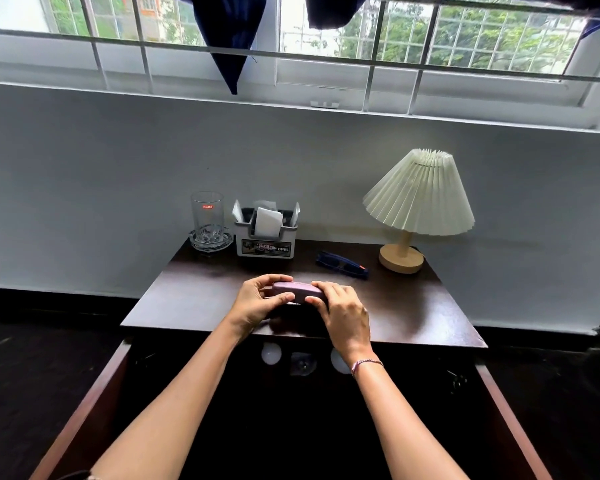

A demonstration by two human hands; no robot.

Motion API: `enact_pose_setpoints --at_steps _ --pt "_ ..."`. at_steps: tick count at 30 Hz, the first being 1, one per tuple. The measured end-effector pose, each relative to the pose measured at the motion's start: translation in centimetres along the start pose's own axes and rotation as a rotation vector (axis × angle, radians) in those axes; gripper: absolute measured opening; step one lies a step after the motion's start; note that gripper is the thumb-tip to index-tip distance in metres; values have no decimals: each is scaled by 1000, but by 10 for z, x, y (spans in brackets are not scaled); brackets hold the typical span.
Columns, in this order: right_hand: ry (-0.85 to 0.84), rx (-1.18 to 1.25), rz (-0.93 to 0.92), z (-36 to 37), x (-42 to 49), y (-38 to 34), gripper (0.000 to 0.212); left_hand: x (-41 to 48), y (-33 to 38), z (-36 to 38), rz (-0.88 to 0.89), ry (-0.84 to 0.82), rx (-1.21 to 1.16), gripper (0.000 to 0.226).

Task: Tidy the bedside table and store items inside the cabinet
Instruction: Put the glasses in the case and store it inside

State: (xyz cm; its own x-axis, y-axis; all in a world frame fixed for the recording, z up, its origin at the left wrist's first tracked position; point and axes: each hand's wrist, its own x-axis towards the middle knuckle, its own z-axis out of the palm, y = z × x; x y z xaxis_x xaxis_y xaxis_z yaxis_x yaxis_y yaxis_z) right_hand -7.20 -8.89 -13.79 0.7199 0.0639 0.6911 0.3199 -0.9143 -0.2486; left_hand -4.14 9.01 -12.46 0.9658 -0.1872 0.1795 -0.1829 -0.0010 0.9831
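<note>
A purple glasses case (294, 291) sits closed just above the middle of the dark wooden bedside table (194, 299). My left hand (257, 303) grips its left end, thumb in front and fingers over the top. My right hand (340, 308) grips its right end the same way. Behind the case to the right lie folded dark blue sunglasses (342, 265). Below the tabletop the cabinet (94, 403) stands open, its two doors swung out toward me. Its dark inside shows two white bulbs (271, 353) and a clear round thing between them.
At the back left a clear drinking glass (207, 216) stands in a glass dish. Next to it is a white tissue holder (266, 237) with napkins. A pleated cream lamp (417, 202) on a wooden base occupies the back right. A white wall and window rise behind.
</note>
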Motion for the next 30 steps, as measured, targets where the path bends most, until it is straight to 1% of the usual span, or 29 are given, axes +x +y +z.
enact_pose_setpoints --at_steps 3,5,7,9,12,14,22,23,24,26,27,30 --pt "-18 2 42 2 1 1 52 -1 0 -1 13 -18 15 36" --pt "-73 98 75 2 2 0 41 -1 1 -4 12 -20 18 37" --pt "-151 322 167 0 6 5 30 0 3 -5 24 -9 45 37" --pt "-221 612 306 -5 13 10 24 1 2 -7 24 21 54 37" --pt "-337 1043 477 -22 25 35 28 6 12 5 8 96 4 38" --pt "-385 1213 548 -21 22 41 32 5 9 3 -6 112 -18 38" --pt "-429 1413 650 -16 18 48 46 2 1 -6 -26 141 -49 41" --pt "-421 1446 659 -16 19 48 50 2 0 -6 -32 137 -50 44" --pt "-412 1476 667 -17 18 48 59 2 -1 -6 -38 135 -60 46" --pt "-363 1505 698 -18 17 47 84 2 -2 -8 -55 134 -92 50" --pt "-324 1505 714 -18 17 45 89 2 -3 -9 -63 131 -104 52" --pt "-210 1477 768 -20 17 42 87 1 -2 -10 -82 89 -79 54"
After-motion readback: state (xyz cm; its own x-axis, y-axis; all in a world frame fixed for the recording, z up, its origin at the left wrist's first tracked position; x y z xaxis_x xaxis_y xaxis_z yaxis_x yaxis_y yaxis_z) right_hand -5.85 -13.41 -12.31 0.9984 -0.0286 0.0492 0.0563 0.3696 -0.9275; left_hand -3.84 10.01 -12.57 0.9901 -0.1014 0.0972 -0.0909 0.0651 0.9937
